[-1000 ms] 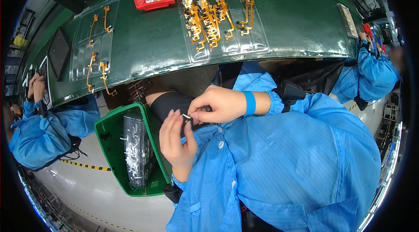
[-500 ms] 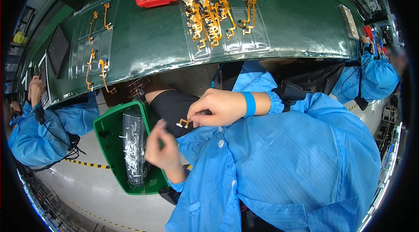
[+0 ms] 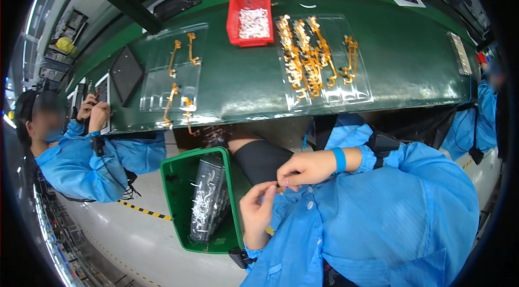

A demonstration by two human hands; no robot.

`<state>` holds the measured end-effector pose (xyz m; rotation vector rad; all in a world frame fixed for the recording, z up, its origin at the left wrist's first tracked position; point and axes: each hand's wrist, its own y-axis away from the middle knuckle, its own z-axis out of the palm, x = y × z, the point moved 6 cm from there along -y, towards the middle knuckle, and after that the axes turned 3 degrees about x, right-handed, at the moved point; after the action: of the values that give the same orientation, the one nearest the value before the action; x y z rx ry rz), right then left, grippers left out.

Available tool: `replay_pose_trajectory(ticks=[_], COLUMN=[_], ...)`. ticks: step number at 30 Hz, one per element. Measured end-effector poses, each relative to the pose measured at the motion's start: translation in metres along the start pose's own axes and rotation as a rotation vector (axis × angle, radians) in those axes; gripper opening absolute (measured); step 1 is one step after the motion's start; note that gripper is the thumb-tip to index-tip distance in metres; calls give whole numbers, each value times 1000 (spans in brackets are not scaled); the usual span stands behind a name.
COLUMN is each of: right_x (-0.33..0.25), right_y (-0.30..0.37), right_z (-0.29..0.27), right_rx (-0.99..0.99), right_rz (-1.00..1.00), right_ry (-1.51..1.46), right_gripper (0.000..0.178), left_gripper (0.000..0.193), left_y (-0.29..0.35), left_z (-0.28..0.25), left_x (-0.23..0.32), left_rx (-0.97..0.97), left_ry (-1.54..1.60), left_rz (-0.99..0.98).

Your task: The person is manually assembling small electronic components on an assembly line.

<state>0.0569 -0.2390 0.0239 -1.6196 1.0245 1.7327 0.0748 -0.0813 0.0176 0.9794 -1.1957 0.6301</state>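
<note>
In front of my blue smock, both hands meet at the fingertips. My right hand (image 3: 309, 168), with a blue band at the wrist, pinches a small orange flex cable (image 3: 280, 190), mostly hidden by the fingers. My left hand (image 3: 256, 212) comes up from below, thumb and index finger pressed together against the cable's end; what they grip is too small to make out. On the bench, a clear plastic tray (image 3: 359, 91) bears several rows of orange flex cables (image 3: 309, 60). Another clear tray (image 3: 153, 88), further left, carries a few spread-out cables (image 3: 170, 104).
A red bin (image 3: 249, 41) of small white pieces stands on the green bench (image 3: 238, 84). Beside my left hand, a green bin (image 3: 233, 217) on the floor holds stacked clear trays (image 3: 208, 200) and white scraps. A co-worker (image 3: 92, 162) sits at the left; another person's blue sleeve (image 3: 459, 135) shows at right.
My left hand has moved from beside the green bin to meet my right hand's fingertips. The cable is now more hidden. The whole view has shifted, bringing the left co-worker further in.
</note>
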Motion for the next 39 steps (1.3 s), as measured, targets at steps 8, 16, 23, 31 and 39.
replay_pose_trajectory(ticks=[8,16,23,31,39], right_x=[9,41,-3,-48,-66], right_y=[26,50,37,17,4], right_z=[-21,-21,-42,-42,-48], right_rx=[97,54,462,236,441], right_rz=[43,47,-62,-180,-351], right_ry=[35,-589,-123,365,468], right_gripper=[32,26,16,20,35], left_gripper=[12,15,23,22,8], left_y=[-15,-16,-13,-24,-49], left_z=[0,-11,-22,35,3], left_x=[5,2,-10,41,40], left_rx=[83,172,310,6,-126], left_ry=[90,223,-520,-450,-76], left_rz=[-58,52,110,402,21])
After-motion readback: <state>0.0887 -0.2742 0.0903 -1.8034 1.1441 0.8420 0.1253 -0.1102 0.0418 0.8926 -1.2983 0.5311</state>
